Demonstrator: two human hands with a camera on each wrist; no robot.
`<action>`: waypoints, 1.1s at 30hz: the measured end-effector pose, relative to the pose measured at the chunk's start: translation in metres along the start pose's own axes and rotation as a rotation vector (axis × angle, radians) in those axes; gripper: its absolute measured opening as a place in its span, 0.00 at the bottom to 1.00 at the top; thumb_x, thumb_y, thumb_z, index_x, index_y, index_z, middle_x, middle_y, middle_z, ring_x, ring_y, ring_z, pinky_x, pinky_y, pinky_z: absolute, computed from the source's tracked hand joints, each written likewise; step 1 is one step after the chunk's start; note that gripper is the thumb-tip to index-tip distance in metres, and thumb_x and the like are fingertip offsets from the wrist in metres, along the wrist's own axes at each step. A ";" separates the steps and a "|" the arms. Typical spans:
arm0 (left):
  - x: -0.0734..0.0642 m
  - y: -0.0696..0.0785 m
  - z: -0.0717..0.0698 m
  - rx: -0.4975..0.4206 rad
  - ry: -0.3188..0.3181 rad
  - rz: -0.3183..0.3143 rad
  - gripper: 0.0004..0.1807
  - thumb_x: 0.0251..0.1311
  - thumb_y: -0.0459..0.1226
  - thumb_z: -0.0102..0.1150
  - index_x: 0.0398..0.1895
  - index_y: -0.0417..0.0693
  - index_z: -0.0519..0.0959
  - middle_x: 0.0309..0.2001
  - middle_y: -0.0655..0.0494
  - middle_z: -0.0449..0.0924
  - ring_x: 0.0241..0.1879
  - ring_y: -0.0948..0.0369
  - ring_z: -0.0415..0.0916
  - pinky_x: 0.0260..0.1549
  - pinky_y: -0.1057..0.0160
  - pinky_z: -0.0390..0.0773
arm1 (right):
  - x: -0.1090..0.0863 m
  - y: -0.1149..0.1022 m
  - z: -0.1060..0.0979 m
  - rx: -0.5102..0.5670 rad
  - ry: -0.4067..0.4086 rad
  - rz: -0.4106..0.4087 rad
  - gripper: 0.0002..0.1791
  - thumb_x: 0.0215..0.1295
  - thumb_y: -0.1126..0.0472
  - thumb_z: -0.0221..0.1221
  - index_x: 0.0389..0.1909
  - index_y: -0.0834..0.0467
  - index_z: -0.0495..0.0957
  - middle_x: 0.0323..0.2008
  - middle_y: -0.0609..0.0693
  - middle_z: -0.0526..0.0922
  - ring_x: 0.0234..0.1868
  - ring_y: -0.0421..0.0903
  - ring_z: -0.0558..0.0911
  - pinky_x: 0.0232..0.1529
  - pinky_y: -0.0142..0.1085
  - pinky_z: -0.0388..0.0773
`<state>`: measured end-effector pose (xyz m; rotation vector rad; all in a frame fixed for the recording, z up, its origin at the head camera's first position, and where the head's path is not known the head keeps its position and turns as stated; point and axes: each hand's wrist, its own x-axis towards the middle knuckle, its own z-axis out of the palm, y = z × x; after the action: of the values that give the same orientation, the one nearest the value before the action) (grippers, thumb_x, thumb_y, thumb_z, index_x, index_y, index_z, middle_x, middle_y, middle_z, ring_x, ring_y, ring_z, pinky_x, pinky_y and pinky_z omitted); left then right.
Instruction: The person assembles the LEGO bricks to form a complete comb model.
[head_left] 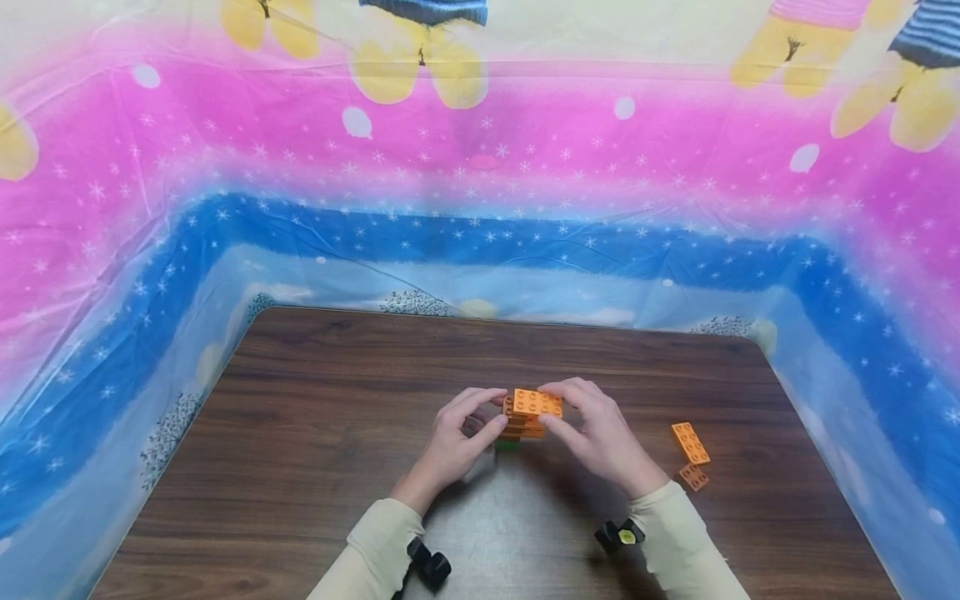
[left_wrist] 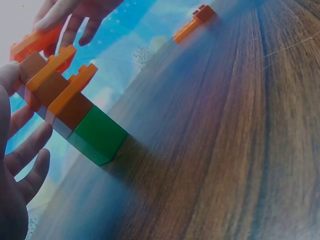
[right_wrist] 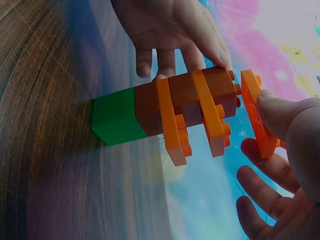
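Observation:
A tower of toy building bricks stands on the table: a green brick (right_wrist: 117, 117) at the bottom, then brown bricks alternating with two thin orange ones that jut out to one side. My left hand (head_left: 457, 437) grips the tower's upper part, thumb and fingers on opposite sides of the brown bricks. Between thumb and fingers, my right hand (head_left: 600, 425) pinches another thin orange brick (right_wrist: 257, 115). In the right wrist view, this brick is slightly tilted, just off the studs of the topmost brown brick (right_wrist: 220, 90).
On the table (head_left: 337, 375) to the right lie a loose thin orange brick (head_left: 691, 442) and a small brown brick (head_left: 693, 477), close together. A patterned pink and blue cloth (head_left: 480, 158) hangs around the table's back and sides.

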<state>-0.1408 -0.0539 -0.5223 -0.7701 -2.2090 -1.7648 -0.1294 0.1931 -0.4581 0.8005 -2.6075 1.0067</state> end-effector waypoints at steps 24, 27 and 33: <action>0.000 0.001 0.000 -0.002 -0.004 -0.011 0.19 0.73 0.36 0.64 0.64 0.52 0.81 0.54 0.54 0.83 0.42 0.57 0.84 0.39 0.56 0.86 | 0.005 -0.003 0.004 0.001 -0.038 -0.024 0.20 0.72 0.55 0.68 0.62 0.53 0.82 0.51 0.43 0.84 0.55 0.42 0.80 0.53 0.48 0.83; 0.000 0.002 0.000 -0.003 -0.012 -0.021 0.19 0.73 0.36 0.64 0.65 0.53 0.81 0.54 0.55 0.83 0.42 0.58 0.84 0.40 0.57 0.86 | 0.006 -0.003 0.004 -0.007 -0.035 -0.041 0.20 0.72 0.56 0.68 0.61 0.53 0.82 0.50 0.43 0.84 0.54 0.42 0.80 0.51 0.48 0.83; 0.000 0.003 -0.001 -0.006 -0.024 -0.038 0.19 0.73 0.37 0.65 0.65 0.54 0.81 0.55 0.57 0.82 0.44 0.59 0.84 0.41 0.57 0.86 | 0.007 -0.003 0.003 -0.016 -0.043 -0.050 0.19 0.72 0.55 0.68 0.61 0.54 0.82 0.51 0.44 0.84 0.54 0.43 0.81 0.50 0.48 0.83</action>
<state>-0.1396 -0.0548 -0.5195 -0.7595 -2.2486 -1.7899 -0.1336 0.1863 -0.4561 0.8883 -2.6135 0.9647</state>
